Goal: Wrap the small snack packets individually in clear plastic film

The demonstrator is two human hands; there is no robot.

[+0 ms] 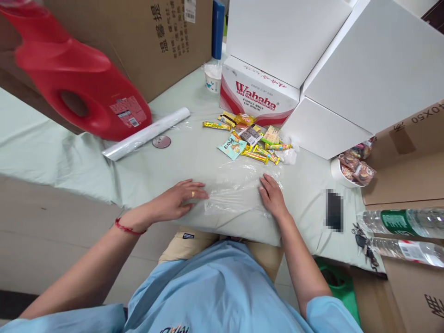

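Note:
A clear plastic bag lies flat and wrinkled on the cloth-covered table in front of me. My left hand rests at its left edge, fingers stretched out and the fingertips touching the plastic. On the bag's right side my right hand lies flat with its fingers extended. Neither hand grips anything. Just beyond the bag is a heap of small wrapped snacks, with a light-blue packet at the front and a yellow stick-shaped packet at the left.
A roll of plastic bags and a round disc lie to the left, near a red jug. Behind the snacks stand a Wahaha box and a paper cup. Rightward are a blurred dark rectangle, keys and a water bottle.

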